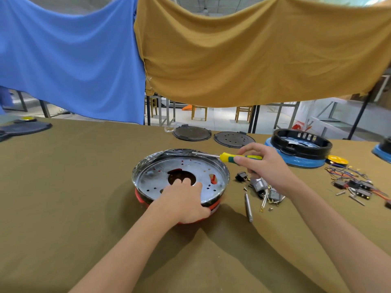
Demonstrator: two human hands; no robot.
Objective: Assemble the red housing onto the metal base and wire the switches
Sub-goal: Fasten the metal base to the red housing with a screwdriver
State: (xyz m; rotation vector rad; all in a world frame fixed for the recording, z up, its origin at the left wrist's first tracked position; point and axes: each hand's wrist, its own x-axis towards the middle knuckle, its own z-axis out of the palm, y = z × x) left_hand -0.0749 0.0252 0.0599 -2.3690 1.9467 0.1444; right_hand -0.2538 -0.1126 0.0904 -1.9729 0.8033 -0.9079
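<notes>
A round metal base (160,172), shiny and full of holes, lies on top of the red housing (214,206), whose red edge shows beneath it. My left hand (184,199) rests on the near rim of the base, its fingertips reaching the central hole. My right hand (264,166) grips a yellow and green screwdriver (237,156), held level, its shaft pointing left over the far rim. Loose switches (241,177) and small metal parts (268,194) lie just right of the base.
A grey tool bit (248,206) lies right of the housing. Wired switches (357,185) sit at far right. A black and blue housing (300,149), a yellow solder reel (336,160) and two dark round plates (191,133) stand at the back. Blue and ochre cloths hang overhead.
</notes>
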